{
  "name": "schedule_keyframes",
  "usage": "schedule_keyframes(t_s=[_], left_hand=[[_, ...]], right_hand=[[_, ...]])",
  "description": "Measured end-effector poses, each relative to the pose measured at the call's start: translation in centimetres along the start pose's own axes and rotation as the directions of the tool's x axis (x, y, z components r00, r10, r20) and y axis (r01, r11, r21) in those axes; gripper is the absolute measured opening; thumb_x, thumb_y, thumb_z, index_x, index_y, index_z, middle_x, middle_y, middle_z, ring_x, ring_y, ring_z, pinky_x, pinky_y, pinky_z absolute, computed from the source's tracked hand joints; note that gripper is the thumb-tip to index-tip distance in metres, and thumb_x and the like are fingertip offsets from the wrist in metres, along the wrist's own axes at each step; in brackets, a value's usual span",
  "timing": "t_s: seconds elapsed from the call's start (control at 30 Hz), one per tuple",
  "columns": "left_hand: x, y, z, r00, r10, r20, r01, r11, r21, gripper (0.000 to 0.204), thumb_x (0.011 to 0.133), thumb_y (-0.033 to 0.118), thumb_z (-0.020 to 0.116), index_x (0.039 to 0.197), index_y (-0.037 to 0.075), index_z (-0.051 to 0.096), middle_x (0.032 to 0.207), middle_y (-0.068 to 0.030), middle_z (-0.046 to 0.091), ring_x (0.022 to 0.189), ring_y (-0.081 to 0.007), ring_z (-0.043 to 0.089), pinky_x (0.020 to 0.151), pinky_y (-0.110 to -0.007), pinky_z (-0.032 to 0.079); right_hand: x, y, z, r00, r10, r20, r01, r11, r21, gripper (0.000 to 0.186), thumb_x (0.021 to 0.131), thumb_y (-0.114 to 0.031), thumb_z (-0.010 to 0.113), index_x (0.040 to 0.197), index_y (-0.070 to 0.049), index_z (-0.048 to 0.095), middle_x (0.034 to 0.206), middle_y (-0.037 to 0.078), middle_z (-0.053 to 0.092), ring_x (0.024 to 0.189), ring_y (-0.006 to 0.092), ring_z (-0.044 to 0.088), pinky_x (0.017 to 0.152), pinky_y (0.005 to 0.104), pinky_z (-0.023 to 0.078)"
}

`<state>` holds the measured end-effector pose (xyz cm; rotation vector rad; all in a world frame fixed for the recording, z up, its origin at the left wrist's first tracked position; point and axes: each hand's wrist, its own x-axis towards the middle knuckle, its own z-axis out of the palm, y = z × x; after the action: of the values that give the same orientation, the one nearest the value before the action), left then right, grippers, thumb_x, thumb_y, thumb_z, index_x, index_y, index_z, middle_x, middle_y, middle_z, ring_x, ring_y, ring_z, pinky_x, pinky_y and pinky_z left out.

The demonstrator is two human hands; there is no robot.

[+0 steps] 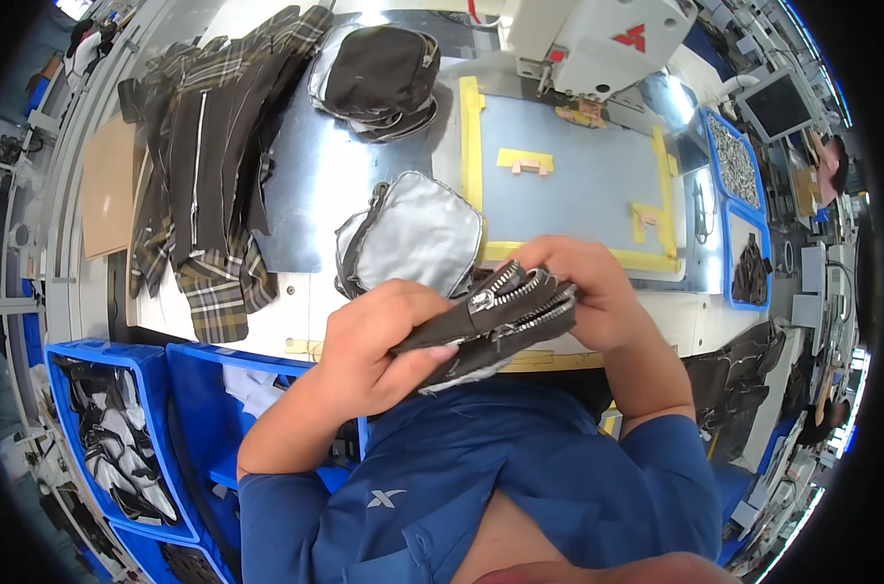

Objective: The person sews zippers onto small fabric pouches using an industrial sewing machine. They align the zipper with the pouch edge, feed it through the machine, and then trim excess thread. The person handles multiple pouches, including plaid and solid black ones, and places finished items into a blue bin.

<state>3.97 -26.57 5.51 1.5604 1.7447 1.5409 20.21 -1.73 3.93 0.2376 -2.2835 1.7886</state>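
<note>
Where the white machine head (598, 58) carries a mark: a red angular emblem (630, 37), over the far right part of the table (656, 316).
Blue shirt (578, 487): a pale emblem (386, 498) of crossed strokes on the left chest.
Monitor (775, 104): dark screen beyond the table's right edge, any writing too small to read.
Zippered piece (500, 319): dark, layered, held over the middle of the table's near edge; whether it touches the table cannot be told.
Long axis: oblique to the near edge, one end pointing near-left, the other far-right.
Zip teeth (527, 295): silver rows running roughly along that axis, uppermost on the piece.
Left hand (374, 341): fingers grasping the near-left end, thumb on the near side.
Right hand (593, 292): fingers curled around the far-right end, partly hidden.
Silver-lined piece (424, 229): on the table just beyond the left hand.
Dark stack (379, 73): toward the table's far edge, left of the machine head.
Plaid pieces (218, 302): along the table's left edge, a long zip (198, 165) running far to near.
</note>
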Motion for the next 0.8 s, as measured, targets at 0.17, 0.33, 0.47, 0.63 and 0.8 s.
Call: schedule_keyframes(t_s=[0.17,0.33,0.47,0.63,0.8], left_hand=[[-0.8,-4.6,-1.3,0.89,-0.058,-0.452,0.274,0.862,0.427,0.041,0.083,0.027,0.086,0.107,-0.002,0.07,0.101,-0.016,0.068,0.091,-0.0339,0.066,0.081,-0.041,0.051],[-0.9,-5.4,-1.2,0.919,-0.158,-0.361,0.346,0.761,0.548,0.025,0.081,0.011,0.084,0.091,0.0,0.064,0.091,-0.0102,0.061,0.082,-0.0274,0.057,0.076,-0.038,0.047],[-0.8,-4.4,0.0,0.926,-0.193,-0.325,0.275,0.934,0.227,0.028,0.091,0.011,0.078,0.092,0.001,0.052,0.092,-0.0094,0.061,0.083,-0.0192,0.055,0.076,-0.033,0.045],[-2.5,-3.4,2.2,0.94,-0.322,-0.11,0.16,0.702,-0.694,0.031,0.102,0.015,0.069,0.11,0.007,0.041,0.103,-0.0073,0.058,0.095,-0.009,0.047,0.085,-0.029,0.043],[-1.2,-1.6,3.1,0.957,-0.245,-0.153,0.125,0.83,-0.544,0.056,0.088,0.004,0.082,0.116,0.011,0.034,0.111,-0.0074,0.056,0.096,-0.0102,0.048,0.088,-0.029,0.043]], right_hand=[[-1.7,-0.7,-0.6,0.969,0.031,-0.246,-0.043,0.998,-0.046,0.028,0.078,0.012,0.065,0.101,-0.002,0.067,0.085,0.008,0.063,0.074,0.0194,0.056,0.067,0.0319,0.044],[-2.0,-0.7,-0.7,0.973,0.029,-0.23,-0.029,1.0,0.004,0.021,0.083,0.009,0.067,0.099,-0.003,0.065,0.087,0.005,0.063,0.075,0.0151,0.055,0.068,0.0298,0.045],[-1.5,-0.2,0.2,0.972,-0.02,-0.233,0.062,0.983,0.175,0.027,0.089,0.006,0.07,0.112,-0.003,0.06,0.097,0.004,0.065,0.084,0.0127,0.059,0.076,0.028,0.048],[0.2,0.4,2.1,0.9,0.161,-0.406,-0.094,0.979,0.181,0.047,0.093,0.002,0.074,0.134,-0.004,0.052,0.124,0.007,0.064,0.114,0.0144,0.059,0.101,0.0298,0.046],[0.7,0.3,3.2,0.87,0.139,-0.473,-0.13,0.99,0.051,0.054,0.092,0.001,0.077,0.139,-0.004,0.051,0.132,0.008,0.062,0.125,0.0167,0.056,0.109,0.0323,0.043]])
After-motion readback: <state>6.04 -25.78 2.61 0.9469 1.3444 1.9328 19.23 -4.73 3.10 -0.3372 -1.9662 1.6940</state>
